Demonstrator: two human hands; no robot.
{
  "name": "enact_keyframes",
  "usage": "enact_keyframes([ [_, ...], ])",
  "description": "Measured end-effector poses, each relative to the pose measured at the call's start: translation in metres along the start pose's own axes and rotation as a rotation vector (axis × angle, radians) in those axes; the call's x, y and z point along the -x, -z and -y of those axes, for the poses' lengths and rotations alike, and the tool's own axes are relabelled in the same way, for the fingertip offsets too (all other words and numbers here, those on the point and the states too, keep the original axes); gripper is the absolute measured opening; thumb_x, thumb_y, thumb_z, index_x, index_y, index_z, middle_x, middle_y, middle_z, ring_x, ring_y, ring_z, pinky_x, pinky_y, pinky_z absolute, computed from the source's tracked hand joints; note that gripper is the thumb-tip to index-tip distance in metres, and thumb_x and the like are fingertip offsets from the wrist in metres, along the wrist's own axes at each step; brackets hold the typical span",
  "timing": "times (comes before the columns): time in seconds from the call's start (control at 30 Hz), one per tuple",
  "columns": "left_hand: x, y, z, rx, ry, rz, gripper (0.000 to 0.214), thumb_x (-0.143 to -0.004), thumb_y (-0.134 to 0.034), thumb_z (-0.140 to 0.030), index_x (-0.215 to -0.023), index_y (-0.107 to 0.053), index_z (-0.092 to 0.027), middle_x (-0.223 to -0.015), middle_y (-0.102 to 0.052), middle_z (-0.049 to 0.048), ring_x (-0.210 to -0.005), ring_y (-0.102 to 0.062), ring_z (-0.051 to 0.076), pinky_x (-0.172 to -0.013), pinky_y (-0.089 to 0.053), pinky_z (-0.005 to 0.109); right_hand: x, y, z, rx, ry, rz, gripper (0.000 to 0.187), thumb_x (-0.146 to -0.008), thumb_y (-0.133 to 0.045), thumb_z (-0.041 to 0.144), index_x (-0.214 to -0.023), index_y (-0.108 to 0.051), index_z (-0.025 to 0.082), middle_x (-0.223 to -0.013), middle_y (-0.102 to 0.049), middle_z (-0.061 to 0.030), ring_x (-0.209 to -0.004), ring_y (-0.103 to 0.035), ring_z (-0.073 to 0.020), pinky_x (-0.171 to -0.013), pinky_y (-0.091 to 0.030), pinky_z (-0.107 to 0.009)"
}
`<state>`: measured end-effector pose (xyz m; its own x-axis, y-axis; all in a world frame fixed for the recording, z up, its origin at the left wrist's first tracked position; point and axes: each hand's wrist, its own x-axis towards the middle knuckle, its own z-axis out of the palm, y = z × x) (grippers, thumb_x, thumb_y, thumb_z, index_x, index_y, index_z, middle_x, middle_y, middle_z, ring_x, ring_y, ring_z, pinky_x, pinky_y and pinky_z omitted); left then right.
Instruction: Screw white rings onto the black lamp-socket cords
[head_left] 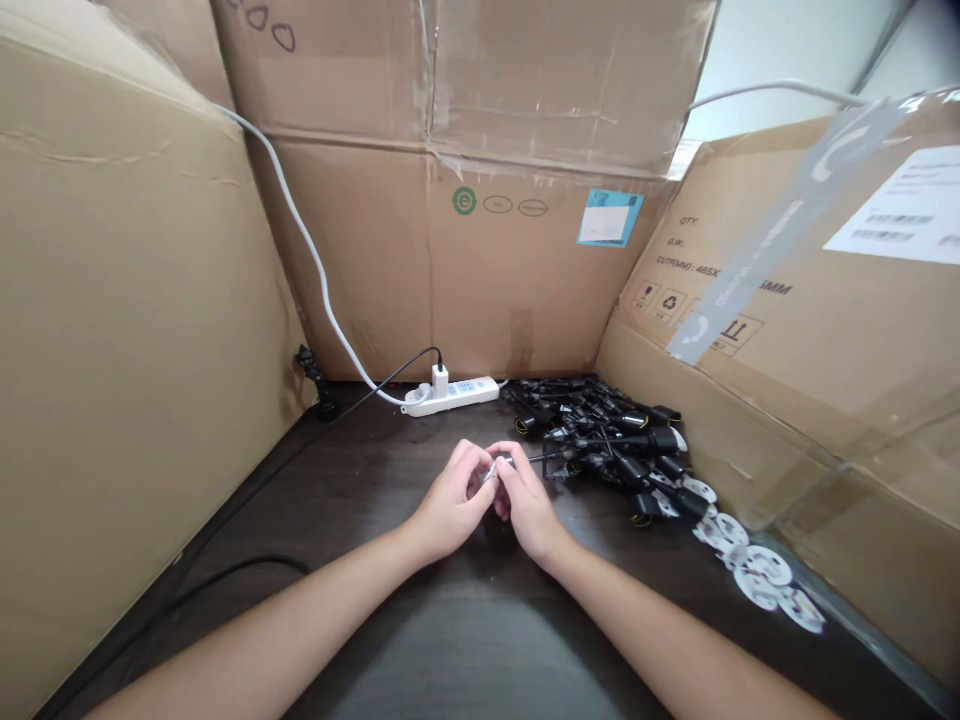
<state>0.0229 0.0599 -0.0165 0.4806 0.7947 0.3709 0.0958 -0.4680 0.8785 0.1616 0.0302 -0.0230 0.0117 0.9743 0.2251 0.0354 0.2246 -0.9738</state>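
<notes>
My left hand [450,505] and my right hand [525,505] meet at the middle of a dark table [360,520], fingers curled together. Both pinch one small pale piece [491,470], too small to name. A thin black wire [559,455] runs from my right fingertips to a heap of black cables and connectors [607,440] just to the right.
Tall cardboard boxes wall the table on the left [127,350], back [480,220] and right [810,350]. A white power strip [454,393] with a plugged charger lies at the back. White round stickers [757,570] trail along the right edge. A black cable [225,575] curves at the left.
</notes>
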Motion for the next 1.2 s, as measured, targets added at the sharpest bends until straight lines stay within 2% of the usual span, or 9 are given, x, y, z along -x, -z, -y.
enact_keyframes([
  [0.13, -0.0011, 0.0012, -0.0023, 0.120, 0.006, 0.008, 0.016, -0.096, -0.050, -0.033, -0.089, -0.053, -0.019, -0.095, -0.046, 0.0015, -0.075, -0.052, 0.014, -0.069, -0.048, 0.028, 0.0025, 0.0010, -0.0027, 0.051, 0.036, 0.000, 0.028, -0.101, -0.039, 0.043, -0.115, -0.052, 0.023, -0.063, -0.047, 0.0063, -0.054, -0.045, -0.0129, -0.049, -0.037, -0.023],
  [0.33, -0.0020, 0.0007, -0.0029, -0.013, -0.018, -0.092, 0.011, -0.094, -0.051, -0.027, -0.086, -0.053, -0.019, -0.088, -0.044, 0.0001, -0.070, -0.046, 0.013, -0.063, -0.041, 0.026, 0.0063, 0.0002, -0.0013, 0.123, 0.081, -0.009, 0.031, -0.100, -0.039, 0.038, -0.125, -0.049, 0.021, -0.065, -0.049, 0.0051, -0.058, -0.049, -0.0146, -0.055, -0.041, -0.026],
  [0.57, -0.0001, 0.0003, -0.0065, -0.050, -0.034, -0.146, 0.003, -0.089, -0.055, -0.020, -0.086, -0.053, -0.019, -0.088, -0.045, 0.0003, -0.068, -0.045, 0.012, -0.059, -0.040, 0.023, 0.0054, -0.0003, 0.0040, 0.128, 0.087, -0.018, 0.031, -0.098, -0.040, 0.032, -0.126, -0.049, 0.021, -0.069, -0.051, 0.0037, -0.061, -0.051, -0.0152, -0.057, -0.043, -0.027],
  [0.7, -0.0006, 0.0009, -0.0055, -0.045, -0.033, -0.164, 0.004, -0.087, -0.057, -0.022, -0.086, -0.054, -0.019, -0.089, -0.045, 0.0008, -0.070, -0.046, 0.013, -0.061, -0.041, 0.024, 0.0044, 0.0002, 0.0017, 0.129, 0.073, -0.005, 0.030, -0.098, -0.041, 0.034, -0.125, -0.049, 0.021, -0.068, -0.052, 0.0037, -0.060, -0.051, -0.0153, -0.055, -0.042, -0.027],
  [0.93, -0.0042, 0.0034, -0.0038, -0.019, 0.027, -0.116, 0.013, -0.091, -0.057, -0.031, -0.095, -0.062, -0.019, -0.096, -0.051, 0.0023, -0.069, -0.049, 0.013, -0.064, -0.043, 0.026, 0.0034, 0.0000, -0.0031, 0.119, 0.038, -0.014, 0.032, -0.100, -0.040, 0.041, -0.126, -0.045, 0.022, -0.061, -0.046, 0.0073, -0.053, -0.047, -0.0145, -0.051, -0.038, -0.025],
  [1.2, -0.0028, 0.0034, -0.0056, -0.076, 0.003, -0.079, 0.011, -0.092, -0.052, -0.028, -0.095, -0.060, -0.019, -0.095, -0.049, 0.0025, -0.073, -0.048, 0.014, -0.061, -0.041, 0.025, 0.0046, -0.0009, -0.0022, 0.166, 0.065, -0.019, 0.031, -0.100, -0.043, 0.039, -0.127, -0.046, 0.023, -0.063, -0.047, 0.0063, -0.055, -0.051, -0.0152, -0.053, -0.040, -0.026],
])
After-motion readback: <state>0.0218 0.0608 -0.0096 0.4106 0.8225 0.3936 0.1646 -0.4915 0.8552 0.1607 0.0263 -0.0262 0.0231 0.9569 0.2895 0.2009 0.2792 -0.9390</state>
